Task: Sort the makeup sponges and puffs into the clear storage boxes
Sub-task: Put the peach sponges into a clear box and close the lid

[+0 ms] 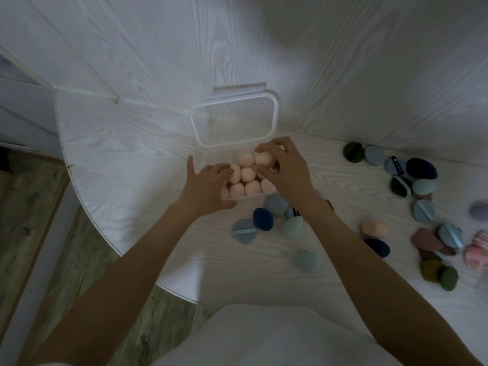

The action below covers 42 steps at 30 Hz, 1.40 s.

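A clear storage box (pixel 248 198) sits on the white table with its hinged lid (pixel 235 122) standing open against the wall. Several peach egg-shaped sponges (pixel 248 174) fill the box. My left hand (pixel 208 188) lies flat with straight fingers over the box's left side, touching the sponges. My right hand (pixel 285 167) curls its fingers round a peach sponge (pixel 264 158) at the box's far right corner. One more peach sponge (pixel 375 228) lies loose on the table to the right.
Blue, navy and mint puffs (pixel 264 217) lie just in front of the box. More puffs in grey, green, brown and pink (pixel 422 207) are scattered along the right side. The table's (pixel 118 180) rounded edge runs at the left, with wooden floor (pixel 52 233) below.
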Available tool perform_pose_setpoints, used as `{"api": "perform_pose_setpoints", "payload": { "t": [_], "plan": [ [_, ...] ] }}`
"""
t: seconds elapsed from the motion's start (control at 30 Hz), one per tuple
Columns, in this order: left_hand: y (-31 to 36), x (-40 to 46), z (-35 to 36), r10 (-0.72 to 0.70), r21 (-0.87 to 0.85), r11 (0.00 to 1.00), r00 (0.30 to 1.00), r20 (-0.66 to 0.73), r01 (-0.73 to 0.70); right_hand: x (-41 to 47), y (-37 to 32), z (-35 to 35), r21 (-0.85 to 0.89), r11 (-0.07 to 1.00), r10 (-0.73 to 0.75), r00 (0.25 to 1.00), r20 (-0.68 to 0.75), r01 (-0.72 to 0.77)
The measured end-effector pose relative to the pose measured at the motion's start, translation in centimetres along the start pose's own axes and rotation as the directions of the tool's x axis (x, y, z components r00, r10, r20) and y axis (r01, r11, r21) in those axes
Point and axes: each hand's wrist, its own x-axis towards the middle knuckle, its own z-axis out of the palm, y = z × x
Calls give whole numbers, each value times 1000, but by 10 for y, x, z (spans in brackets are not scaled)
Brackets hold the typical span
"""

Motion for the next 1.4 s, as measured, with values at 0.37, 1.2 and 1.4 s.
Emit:
{"api": "perform_pose_setpoints", "payload": {
  "t": [0.37,1.2,1.4],
  "plan": [
    [-3,-6,6,32,-30,999,999,-10,-32,31,-3,56,-439,782,-266,874,407,443],
    [-1,-8,8,9,-143,989,994,-109,-25,-7,15,28,-464,805,-311,929,202,371],
    [39,-19,12,-53,-96,995,944,-325,23,-87,36,-37,-414,910,-41,999,-32,24]
  ]
}}
